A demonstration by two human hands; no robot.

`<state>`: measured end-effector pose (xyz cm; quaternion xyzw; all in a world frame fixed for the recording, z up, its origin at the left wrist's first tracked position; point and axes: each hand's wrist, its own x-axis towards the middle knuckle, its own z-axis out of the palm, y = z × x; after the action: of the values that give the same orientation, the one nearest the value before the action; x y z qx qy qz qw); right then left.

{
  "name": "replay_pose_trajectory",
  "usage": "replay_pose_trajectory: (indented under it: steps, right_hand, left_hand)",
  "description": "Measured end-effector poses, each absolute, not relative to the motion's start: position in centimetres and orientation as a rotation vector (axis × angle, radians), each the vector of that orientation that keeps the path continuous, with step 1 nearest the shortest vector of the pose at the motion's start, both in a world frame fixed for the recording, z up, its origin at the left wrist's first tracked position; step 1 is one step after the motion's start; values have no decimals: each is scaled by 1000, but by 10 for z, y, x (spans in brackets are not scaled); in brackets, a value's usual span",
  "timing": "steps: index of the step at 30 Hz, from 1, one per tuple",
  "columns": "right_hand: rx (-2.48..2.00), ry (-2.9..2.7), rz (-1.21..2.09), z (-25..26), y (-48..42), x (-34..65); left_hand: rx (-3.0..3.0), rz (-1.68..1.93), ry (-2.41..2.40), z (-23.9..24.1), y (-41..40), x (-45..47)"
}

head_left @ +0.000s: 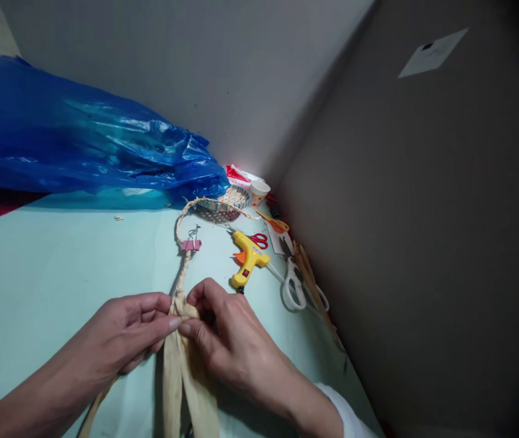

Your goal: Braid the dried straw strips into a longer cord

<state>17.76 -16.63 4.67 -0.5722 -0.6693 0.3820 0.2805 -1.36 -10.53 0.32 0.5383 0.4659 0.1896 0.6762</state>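
Pale, flat strips that look like dried husk [172, 380] hang down toward me from the near end of a thin braid [182, 272]. My left hand [126, 331] pinches the strips between thumb and fingers where the braid ends. Close beside it, my right hand [227, 340] pinches a folded strip, thumb tip almost touching the left thumb. A pink binder clip [191, 245] grips the braid a little farther off. Beyond the clip the braid curves to the right in a loop. Another strip [97, 404] passes under my left wrist.
To the right lie a yellow glue gun [247, 258], red-handled scissors [259, 241], orange-handled scissors [278, 224] and white-handled scissors [293, 286]. A paper cup [259, 190] and a woven basket [236, 198] stand at the back. A large blue plastic bag [81, 134] lies along the wall.
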Motion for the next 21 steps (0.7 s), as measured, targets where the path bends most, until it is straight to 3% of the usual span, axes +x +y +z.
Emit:
replay_pose_trajectory:
  steps: [14,21]
  right_hand:
    - [-1438,-1601,1080,45,-166,166]
    - [-1185,-1295,946,86,-179,199]
  left_hand:
    - [1163,500,1060,18,-105,-5]
    - [1220,481,1009,7,-106,-11]
